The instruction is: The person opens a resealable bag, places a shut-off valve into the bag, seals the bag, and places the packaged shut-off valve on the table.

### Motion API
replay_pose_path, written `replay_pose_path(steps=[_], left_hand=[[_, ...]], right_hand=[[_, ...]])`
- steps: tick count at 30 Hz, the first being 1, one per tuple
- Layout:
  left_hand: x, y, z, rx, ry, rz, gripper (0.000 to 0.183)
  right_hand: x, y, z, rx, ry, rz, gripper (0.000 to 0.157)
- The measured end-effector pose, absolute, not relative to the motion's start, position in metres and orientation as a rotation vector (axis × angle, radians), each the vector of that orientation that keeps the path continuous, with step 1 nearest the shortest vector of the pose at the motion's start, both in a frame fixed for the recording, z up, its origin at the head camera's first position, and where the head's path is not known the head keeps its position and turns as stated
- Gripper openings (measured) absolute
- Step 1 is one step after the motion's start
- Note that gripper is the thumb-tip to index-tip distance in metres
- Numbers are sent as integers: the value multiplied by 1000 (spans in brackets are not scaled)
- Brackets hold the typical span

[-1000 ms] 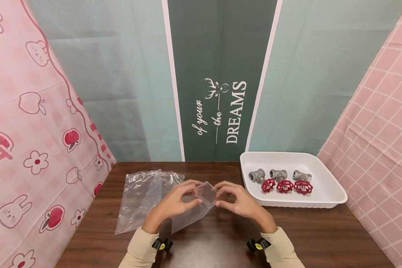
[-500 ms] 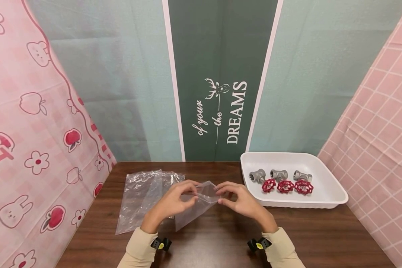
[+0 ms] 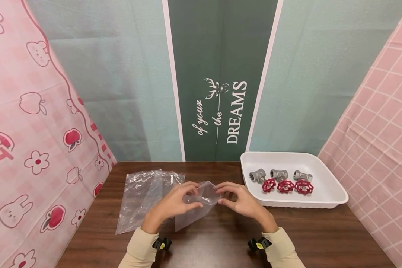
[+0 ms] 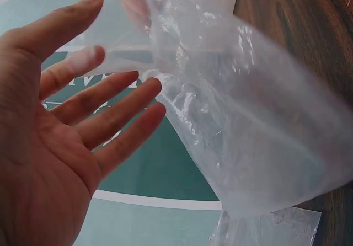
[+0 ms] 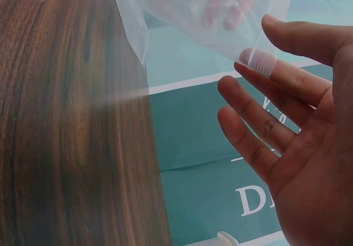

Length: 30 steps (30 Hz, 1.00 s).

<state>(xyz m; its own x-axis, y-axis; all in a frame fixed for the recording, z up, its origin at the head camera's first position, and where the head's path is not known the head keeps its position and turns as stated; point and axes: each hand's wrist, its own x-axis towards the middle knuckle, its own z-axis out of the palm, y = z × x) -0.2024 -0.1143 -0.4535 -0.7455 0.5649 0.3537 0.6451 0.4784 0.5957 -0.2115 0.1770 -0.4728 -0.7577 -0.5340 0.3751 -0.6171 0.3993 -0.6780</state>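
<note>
Fingers (image 4: 118,110) straightened, unclenched, left hand (image 3: 175,201) and right hand (image 3: 240,201) prop apart the mouth of one clear bag (image 3: 194,217), right over the bench (image 3: 217,247)! Beyond, other clear bags (image 3: 137,201) lie left; white tray (image 3: 328,186) right, carrying three red-wheeled valves (image 3: 279,175); green backdrop (image 3: 201,48) behind.

The left hand (image 4: 52,146) has its fingers (image 4: 122,112) spread, the index tip veiled by a clear plastic bag (image 4: 248,124). Behind are green cloth (image 4: 171,163) and wooden worktop (image 4: 287,9).
</note>
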Motion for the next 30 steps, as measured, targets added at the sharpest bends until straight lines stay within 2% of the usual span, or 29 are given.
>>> replay_pose_path(steps=[7, 30], left_hand=[[-202, -113, -452, -1055, -2552, -1178, 37], [-202, -107, -451, -983, -2607, -1193, 32]], right_hand=[[-213, 178, -473, 1055, -2541, 1288, 22], [-218, 194, -458, 1051, -2511, 1206, 26]])
